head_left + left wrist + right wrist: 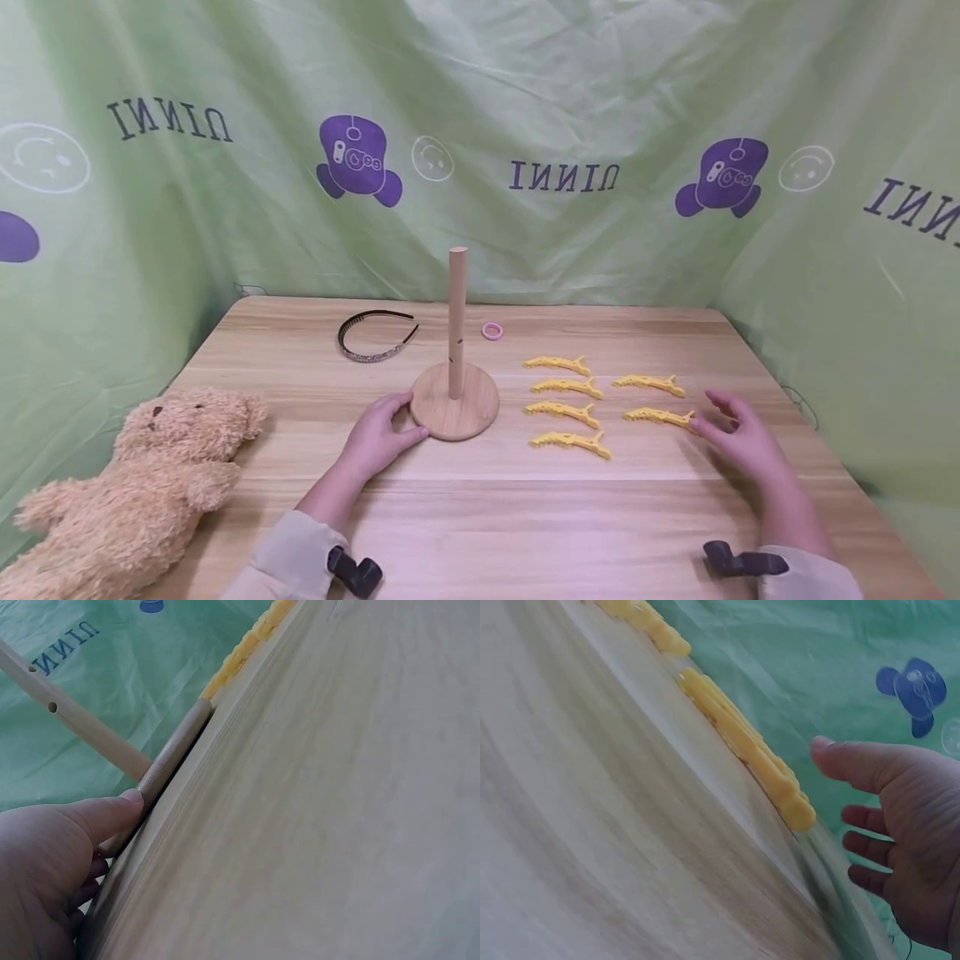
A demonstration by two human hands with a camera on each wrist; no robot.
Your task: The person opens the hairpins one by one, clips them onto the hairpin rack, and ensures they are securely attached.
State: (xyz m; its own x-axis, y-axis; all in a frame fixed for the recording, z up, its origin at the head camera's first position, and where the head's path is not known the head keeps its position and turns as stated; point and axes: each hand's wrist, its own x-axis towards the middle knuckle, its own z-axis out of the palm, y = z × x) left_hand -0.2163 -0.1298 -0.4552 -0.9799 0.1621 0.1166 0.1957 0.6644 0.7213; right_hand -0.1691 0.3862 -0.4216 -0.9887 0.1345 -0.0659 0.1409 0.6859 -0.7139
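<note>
A wooden stand (474, 415) with a round base and an upright post stands at mid-table. My left hand (375, 437) holds the left edge of its base, thumb at the front and fingers around the side. In the left wrist view, the thumb lies on the rim of the base (174, 742). My right hand (750, 446) hovers over the table's right side, thumb and fingers apart with nothing between them. Its thumb is right by the tail of a yellow alligator hair clip (658, 417). Another yellow clip (648, 383) lies just behind that one.
Several more yellow clips (564, 411) lie in a column right of the stand. A black headband (369, 357) with a glittery band and a pink ring (492, 326) lie toward the back. A teddy bear (150, 492) lies at the left edge. Green cloth (480, 100) surrounds the table.
</note>
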